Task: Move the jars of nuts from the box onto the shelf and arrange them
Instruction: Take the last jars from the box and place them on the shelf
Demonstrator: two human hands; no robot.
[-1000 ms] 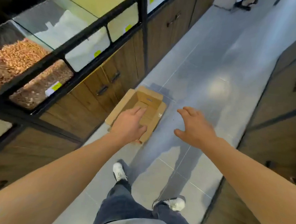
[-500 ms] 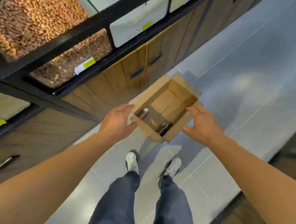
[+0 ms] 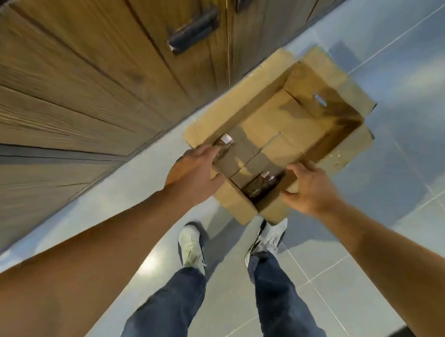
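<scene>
Open cardboard box [image 3: 308, 126] sits on the grey tiled floor [image 3: 402, 61], close against the wooden cabinet fronts [image 3: 92, 71], flaps folded out. Person stands over it, white shoes [image 3: 190, 246] just short of the near corner. Two jars of nuts visible inside, both at the near end: one jar [image 3: 224, 145] with a pale lid in the near-left corner, a second jar [image 3: 263, 182] with dark contents against the near-right wall. The rest of the box floor is bare cardboard, so I judge most of the stock is already out, or the box was never full; cannot say which. Left hand [image 3: 194, 170] reaches over the near-left rim, fingers extended and close together, tips at or on the left jar; contact looks likely but blur and the hand's own back hide whether anything is curled round it. Right hand [image 3: 309, 188] is at the near-right wall, fingers curled over the rim and thumb below on the outside, pinching the cardboard edge; it is beside the second jar, not on it. No shelf in view, no jar seen outside the box. Judgement: at least two jars are left to lift, carry and line up; neither is raised yet. Arranging cannot be assessed from here.
</scene>
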